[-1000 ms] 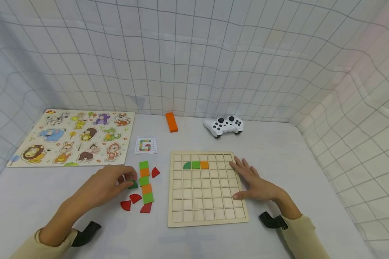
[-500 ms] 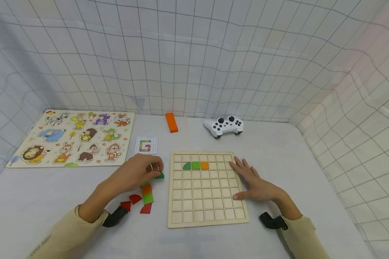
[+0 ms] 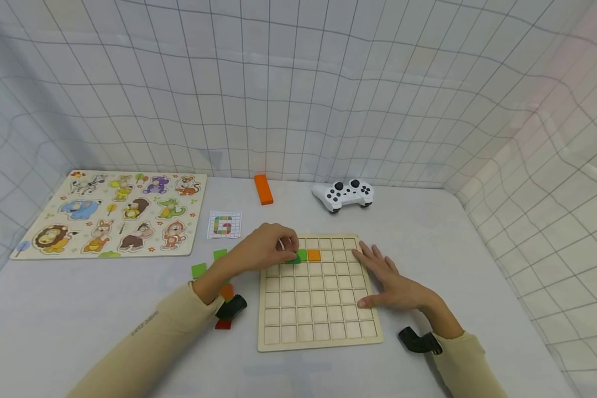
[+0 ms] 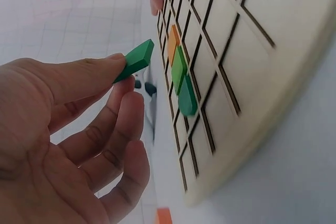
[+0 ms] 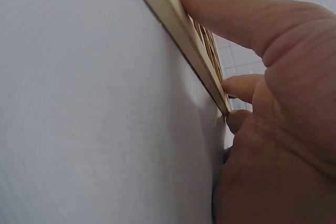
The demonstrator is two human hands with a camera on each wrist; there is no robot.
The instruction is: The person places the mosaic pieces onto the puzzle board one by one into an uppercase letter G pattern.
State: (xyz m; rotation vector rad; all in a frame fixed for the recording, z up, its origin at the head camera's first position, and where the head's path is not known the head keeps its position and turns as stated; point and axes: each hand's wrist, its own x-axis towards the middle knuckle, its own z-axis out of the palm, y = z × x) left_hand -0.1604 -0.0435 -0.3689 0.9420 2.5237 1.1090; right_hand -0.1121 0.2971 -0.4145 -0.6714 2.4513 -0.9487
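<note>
Over the upper left of the wooden grid board (image 3: 323, 315), my left hand (image 3: 258, 250) pinches a dark green quarter-circle tile (image 4: 139, 59) between thumb and fingertips. In the left wrist view this tile is tilted and apart from the board. Lying in one row of cells are another dark green quarter-circle tile (image 4: 187, 98), a light green square tile (image 4: 179, 71) and an orange square tile (image 3: 314, 255). My right hand (image 3: 398, 287) rests at the board's right edge, fingers spread, thumb on the rim (image 5: 173, 17).
Loose tiles, including a light green square (image 3: 199, 270) and a red one (image 3: 223, 325), lie left of the board, partly hidden by my left arm. Behind are a pattern card (image 3: 224, 225), an animal puzzle (image 3: 144, 251), an orange block (image 3: 263, 189) and a white game controller (image 3: 345, 194).
My left hand has carried the dark green quarter-circle tile rightward from the loose tiles to above the board. One light green square now lies farther left. The right hand stays put.
</note>
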